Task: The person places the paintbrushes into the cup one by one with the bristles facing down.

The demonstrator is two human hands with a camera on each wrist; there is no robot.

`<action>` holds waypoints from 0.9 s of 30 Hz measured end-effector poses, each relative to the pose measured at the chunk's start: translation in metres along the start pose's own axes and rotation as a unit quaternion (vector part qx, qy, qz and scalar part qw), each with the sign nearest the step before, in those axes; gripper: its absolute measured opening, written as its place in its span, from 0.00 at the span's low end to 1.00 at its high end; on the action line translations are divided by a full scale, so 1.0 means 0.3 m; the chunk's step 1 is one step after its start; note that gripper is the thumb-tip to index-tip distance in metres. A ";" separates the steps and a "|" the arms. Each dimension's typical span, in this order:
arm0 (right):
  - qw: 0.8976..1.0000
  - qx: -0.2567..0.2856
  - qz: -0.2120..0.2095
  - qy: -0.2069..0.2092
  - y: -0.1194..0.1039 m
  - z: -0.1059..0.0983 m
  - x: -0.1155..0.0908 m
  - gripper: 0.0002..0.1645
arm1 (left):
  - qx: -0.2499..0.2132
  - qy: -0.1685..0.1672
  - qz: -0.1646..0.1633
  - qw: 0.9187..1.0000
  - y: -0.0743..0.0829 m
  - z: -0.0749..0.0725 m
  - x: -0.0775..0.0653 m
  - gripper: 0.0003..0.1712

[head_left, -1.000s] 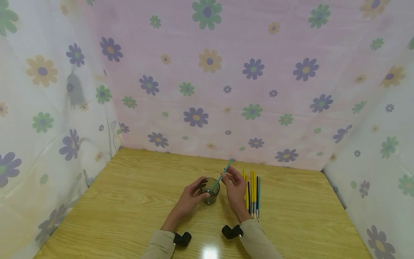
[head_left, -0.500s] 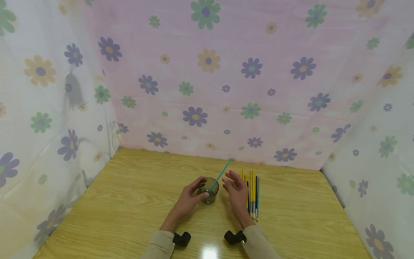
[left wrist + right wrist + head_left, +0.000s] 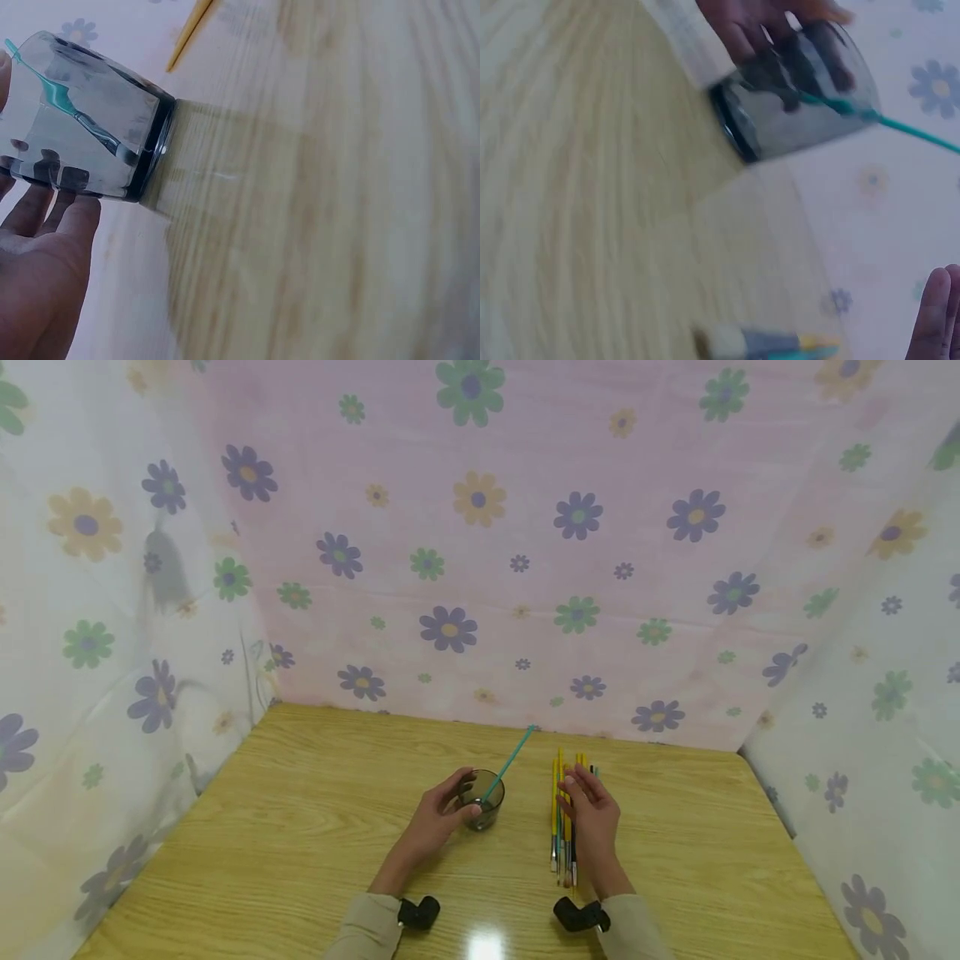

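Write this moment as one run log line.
left hand: holds glass | glass: upright on table, teal brush leaning inside | right hand: over loose brushes, contact unclear | loose brushes: lying on table

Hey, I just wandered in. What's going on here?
A person's left hand is holding a glass that stands on the table. One green brush leans inside it, bristles down. The right hand is over the other brushes, which lie side by side to the right of the glass; whether it touches any is hard to tell.
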State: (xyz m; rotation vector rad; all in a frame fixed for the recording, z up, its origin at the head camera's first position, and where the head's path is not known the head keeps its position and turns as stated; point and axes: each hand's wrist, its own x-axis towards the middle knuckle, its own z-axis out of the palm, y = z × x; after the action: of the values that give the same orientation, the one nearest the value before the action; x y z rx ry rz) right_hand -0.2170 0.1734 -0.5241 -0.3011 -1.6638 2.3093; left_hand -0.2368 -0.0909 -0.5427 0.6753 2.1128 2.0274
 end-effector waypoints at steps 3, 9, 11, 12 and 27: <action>0.999 0.014 0.029 0.018 -0.028 -0.064 0.020 0.26 | 0.002 -0.002 -0.002 1.000 0.000 0.001 0.001 0.40; 0.994 0.050 0.092 0.038 -0.070 -0.187 0.052 0.15 | 0.006 0.005 0.000 1.000 0.002 0.004 0.008 0.39; 0.993 0.043 0.107 0.038 -0.076 -0.222 0.062 0.14 | 0.006 0.008 -0.002 1.000 0.003 0.005 0.010 0.39; 0.992 0.034 0.112 0.036 -0.077 -0.238 0.066 0.16 | 0.006 0.009 -0.002 1.000 0.003 0.005 0.011 0.39; 0.981 -0.093 0.172 0.013 -0.098 -0.318 0.083 0.32 | 0.000 0.013 -0.014 1.000 0.008 0.006 0.010 0.39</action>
State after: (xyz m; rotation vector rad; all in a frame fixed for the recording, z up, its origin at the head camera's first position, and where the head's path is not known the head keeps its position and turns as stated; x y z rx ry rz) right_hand -0.2063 0.2759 -0.5265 -0.7076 -1.9488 2.3674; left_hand -0.2382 -0.0881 -0.5398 0.6200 2.1232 2.0339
